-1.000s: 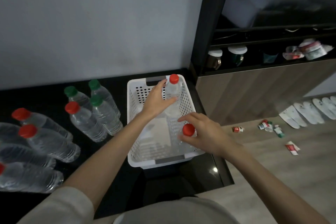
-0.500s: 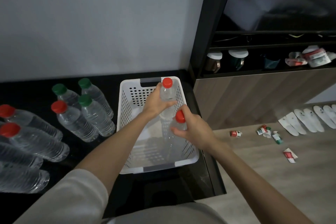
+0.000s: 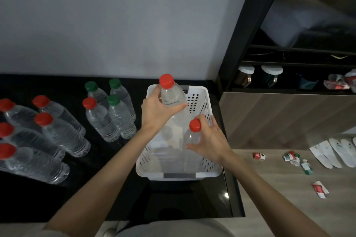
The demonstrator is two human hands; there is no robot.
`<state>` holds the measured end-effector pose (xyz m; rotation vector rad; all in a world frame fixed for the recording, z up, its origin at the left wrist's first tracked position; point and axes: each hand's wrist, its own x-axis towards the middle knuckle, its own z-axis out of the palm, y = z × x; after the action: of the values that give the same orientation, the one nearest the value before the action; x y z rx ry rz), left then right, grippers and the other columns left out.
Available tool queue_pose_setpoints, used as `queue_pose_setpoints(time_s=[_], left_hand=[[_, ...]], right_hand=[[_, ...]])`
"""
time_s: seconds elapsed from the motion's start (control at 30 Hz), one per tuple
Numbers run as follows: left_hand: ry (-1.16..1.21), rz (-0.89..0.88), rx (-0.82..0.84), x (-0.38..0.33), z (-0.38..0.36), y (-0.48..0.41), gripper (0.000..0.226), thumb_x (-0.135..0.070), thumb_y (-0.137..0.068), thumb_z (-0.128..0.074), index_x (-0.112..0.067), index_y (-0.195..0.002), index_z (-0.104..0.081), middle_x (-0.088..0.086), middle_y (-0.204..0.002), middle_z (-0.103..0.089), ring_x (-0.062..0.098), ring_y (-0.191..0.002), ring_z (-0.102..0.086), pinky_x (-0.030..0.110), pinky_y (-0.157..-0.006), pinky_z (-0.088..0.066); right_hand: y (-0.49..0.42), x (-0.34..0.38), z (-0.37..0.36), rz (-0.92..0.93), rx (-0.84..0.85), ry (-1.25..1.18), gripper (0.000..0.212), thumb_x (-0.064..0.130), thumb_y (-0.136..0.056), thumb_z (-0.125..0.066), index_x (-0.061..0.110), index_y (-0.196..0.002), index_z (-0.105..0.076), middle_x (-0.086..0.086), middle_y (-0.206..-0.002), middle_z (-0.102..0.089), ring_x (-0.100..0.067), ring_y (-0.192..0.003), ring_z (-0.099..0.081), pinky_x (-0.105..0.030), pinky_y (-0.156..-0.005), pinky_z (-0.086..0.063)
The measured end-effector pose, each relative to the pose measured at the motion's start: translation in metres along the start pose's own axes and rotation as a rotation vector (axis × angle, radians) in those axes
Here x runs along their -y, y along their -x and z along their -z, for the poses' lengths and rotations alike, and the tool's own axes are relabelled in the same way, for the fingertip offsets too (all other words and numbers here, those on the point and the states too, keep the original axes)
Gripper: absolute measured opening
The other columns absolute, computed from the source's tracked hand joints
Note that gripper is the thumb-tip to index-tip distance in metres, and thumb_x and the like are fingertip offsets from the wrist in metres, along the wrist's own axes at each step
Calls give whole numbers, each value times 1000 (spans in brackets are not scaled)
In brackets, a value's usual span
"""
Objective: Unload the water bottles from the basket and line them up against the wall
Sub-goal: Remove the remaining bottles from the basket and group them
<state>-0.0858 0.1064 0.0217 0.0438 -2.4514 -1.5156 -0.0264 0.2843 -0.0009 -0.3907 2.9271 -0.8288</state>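
Holding one red-capped bottle (image 3: 172, 96) in the left hand (image 3: 157, 111) and a second bottle (image 3: 191, 136) in the right hand (image 3: 211, 140), a person lifts both above the white basket (image 3: 209, 106). More bottles (image 3: 107, 115) stand left on the black surface (image 3: 123, 159).

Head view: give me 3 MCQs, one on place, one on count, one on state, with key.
1. Where is the basket?
A. on the floor
B. on the black counter
C. on the shelf

2. How many green caps stand on the counter?
A. one
B. three
C. five

3. What does the left hand do?
A. grips a red-capped bottle
B. rests flat on the counter
C. holds the basket rim

Key: B, it sits on the counter by the wall; B, three green caps among the upright bottles; A, its fingers wrap the bottle.
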Motion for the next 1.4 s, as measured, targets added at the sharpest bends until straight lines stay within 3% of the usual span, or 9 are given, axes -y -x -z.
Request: queue_pose_setpoints(time_s=[0.07, 0.17, 0.37, 0.6, 0.73, 0.87, 1.1, 1.3, 1.4], left_hand=[[39, -19, -29, -13, 19, 4, 72, -58, -50, -84, -28, -112, -61, -13, -94, -71, 2, -87, -68, 31, -81, -57], [109, -52, -71, -31, 50, 9, 65, -48, -53, -88, -29, -109, -61, -16, -93, -71, 1, -88, -68, 34, -82, -58], [120, -184, -136, -64, 125, 20, 65, -33, -59, -91, -24, -116, -60, -14, -96, -71, -3, -88, -68, 16, -79, -54], [35, -272, -199, -56, 221, 43, 62, -37, -62, -88, -25, -115, -58, -17, -94, -69, 0, -86, -68, 19, -78, -54], [-28, -198, -147, -26, 254, 61, 66, -41, -62, -88, -25, -118, -58, -15, -99, -70, 1, -89, -68, 28, -82, -56], [-93, -116, -102, 15, 268, 77, 67, -41, -59, -88, -25, -118, -58, -18, -94, -68, -5, -86, -65, 14, -76, -52], [-110, 54, 26, 85, 254, 96, 75, -40, -60, -88, -27, -125, -52, -25, -97, -61, -6, -91, -60, 1, -72, -43], [-150, 155, 132, 123, 230, 97, 77, -40, -64, -85, -32, -130, -45, -20, -102, -62, 5, -97, -63, 20, -85, -48], [-145, 204, 131, 129, 223, 93, 72, -38, -67, -83, -33, -127, -44, -22, -98, -59, -3, -88, -58, 5, -73, -40]], right_hand=[[0, 6, 3, -9, -13, -43, 61, 32, -73, -80, 27, -108, -30, 5, -101, -60, -21, -101, -60, -36, -104, -39], [-7, 22, 15, -20, -47, -53, 65, 34, -72, -81, 31, -111, -30, 6, -92, -63, -19, -82, -64, -35, -80, -49], [-19, 82, 53, 25, -215, -88, 66, 39, -67, -83, 30, -111, -35, 8, -90, -61, -19, -80, -62, -31, -74, -44], [-20, 182, 64, 112, -306, -124, 67, 38, -64, -85, 27, -111, -39, 5, -85, -63, -23, -75, -62, -41, -73, -52], [-22, 223, 41, 157, -275, -86, 63, 38, -65, -84, 27, -107, -38, 7, -77, -61, -16, -66, -60, -30, -58, -44], [-23, 244, 1, 185, -178, -64, 60, 34, -68, -83, 25, -105, -37, 10, -69, -54, -6, -56, -53, -20, -50, -35], [-29, 242, -66, 122, -97, -71, 59, 30, -71, -80, 26, -109, -35, 12, -73, -56, -1, -61, -56, -18, -57, -37], [-42, 229, -97, 89, -60, -80, 63, 30, -73, -79, 28, -114, -30, 9, -76, -59, -10, -63, -62, -34, -67, -53], [-52, 222, -107, 112, -37, -93, 65, 32, -74, -78, 31, -115, -28, 9, -83, -61, -15, -71, -66, -39, -70, -56]])
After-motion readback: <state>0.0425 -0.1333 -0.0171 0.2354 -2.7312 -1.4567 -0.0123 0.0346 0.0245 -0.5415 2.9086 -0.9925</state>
